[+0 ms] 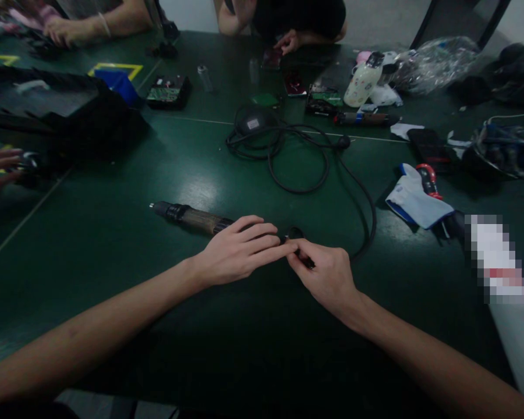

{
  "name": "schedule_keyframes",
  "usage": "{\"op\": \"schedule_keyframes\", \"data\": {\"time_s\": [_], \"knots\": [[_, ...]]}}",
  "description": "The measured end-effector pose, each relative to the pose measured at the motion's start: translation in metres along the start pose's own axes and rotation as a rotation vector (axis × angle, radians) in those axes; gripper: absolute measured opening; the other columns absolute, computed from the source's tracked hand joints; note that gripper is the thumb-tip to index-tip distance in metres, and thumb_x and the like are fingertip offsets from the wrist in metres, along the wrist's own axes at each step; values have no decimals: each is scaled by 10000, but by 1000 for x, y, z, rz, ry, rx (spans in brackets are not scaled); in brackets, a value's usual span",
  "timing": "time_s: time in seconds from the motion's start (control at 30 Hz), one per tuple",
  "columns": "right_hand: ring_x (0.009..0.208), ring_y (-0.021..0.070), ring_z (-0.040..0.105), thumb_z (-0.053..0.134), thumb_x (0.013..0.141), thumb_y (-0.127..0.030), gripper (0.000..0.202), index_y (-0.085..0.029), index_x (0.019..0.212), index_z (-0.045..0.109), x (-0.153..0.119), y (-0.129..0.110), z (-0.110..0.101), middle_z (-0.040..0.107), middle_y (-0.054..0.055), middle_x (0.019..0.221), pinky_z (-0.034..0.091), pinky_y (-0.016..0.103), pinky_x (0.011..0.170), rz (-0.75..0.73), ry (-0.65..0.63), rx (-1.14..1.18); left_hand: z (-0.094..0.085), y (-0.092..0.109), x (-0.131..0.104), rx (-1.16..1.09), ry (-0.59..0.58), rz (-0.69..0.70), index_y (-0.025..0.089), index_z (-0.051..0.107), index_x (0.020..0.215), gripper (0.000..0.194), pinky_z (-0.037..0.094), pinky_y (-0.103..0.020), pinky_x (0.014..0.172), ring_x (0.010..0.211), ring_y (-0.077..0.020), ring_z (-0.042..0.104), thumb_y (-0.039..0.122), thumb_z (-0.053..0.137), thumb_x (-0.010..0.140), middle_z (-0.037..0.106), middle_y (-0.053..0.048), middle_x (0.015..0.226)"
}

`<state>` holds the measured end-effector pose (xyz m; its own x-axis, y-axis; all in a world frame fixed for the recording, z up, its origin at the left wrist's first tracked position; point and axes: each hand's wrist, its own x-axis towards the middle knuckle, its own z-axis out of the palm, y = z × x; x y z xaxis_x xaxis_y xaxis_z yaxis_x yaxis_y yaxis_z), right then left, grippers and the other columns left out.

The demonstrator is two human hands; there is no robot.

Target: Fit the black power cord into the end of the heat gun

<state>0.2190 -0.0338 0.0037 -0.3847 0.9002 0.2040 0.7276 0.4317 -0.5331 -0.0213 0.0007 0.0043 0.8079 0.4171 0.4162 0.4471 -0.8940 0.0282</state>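
Observation:
A dark electric screwdriver (198, 220) lies on the green table, its bit end pointing left. My left hand (242, 249) is laid over its rear part, fingers reaching right and curved around it; the thumb is hidden. Close beside it, my right hand (325, 273) is closed in a pinch at the screwdriver's rear end, on what looks like the plug of the black cable (371, 224). The pinched end is mostly covered by my fingers. From there the cable curves up to loose coils and a dark rounded unit (257, 121) with a label.
Behind are opened devices with circuit boards (168, 92), a patterned bottle (364, 80), another screwdriver (364, 119) and plastic wrap (436, 64). A blue-white glove (419, 198) lies right. A black tray (39, 110) stands left. Co-workers' hands (290, 42) show across the table and at the left edge.

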Motion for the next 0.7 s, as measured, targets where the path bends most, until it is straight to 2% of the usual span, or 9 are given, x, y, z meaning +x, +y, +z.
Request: {"op": "schedule_keyframes", "data": {"time_s": [0.23,0.37,0.53,0.7], "knots": [[562,115,599,591,1016,-325,163,-237,1061,721,0,-1,0,722,-23,767,392,264,584,21,-2,5,2,1,2,48,3,-76,196,411,1533,547,455,-414,1087,1158,-199,613,166,573,1012,711,-46,1171],[550,109,585,590,1016,-330,161,-226,999,712,0,-1,0,718,-22,765,382,264,575,18,-2,-5,3,2,2,74,-1,-78,202,430,1522,530,461,-414,1072,1144,-203,615,183,577,1013,704,-50,1171],[557,106,574,595,1007,-313,217,-201,837,669,0,-1,0,714,-13,766,367,266,569,2,15,-16,-1,2,1,37,-2,-12,222,424,1530,554,432,-426,1116,1243,-216,574,176,580,1001,682,-46,1250],[570,108,576,593,1010,-311,192,-202,878,679,0,-1,-1,704,-18,757,372,259,586,4,1,-7,0,2,1,23,-13,-18,193,425,1527,539,425,-423,1127,1210,-200,591,144,557,1006,696,-48,1221]]}}
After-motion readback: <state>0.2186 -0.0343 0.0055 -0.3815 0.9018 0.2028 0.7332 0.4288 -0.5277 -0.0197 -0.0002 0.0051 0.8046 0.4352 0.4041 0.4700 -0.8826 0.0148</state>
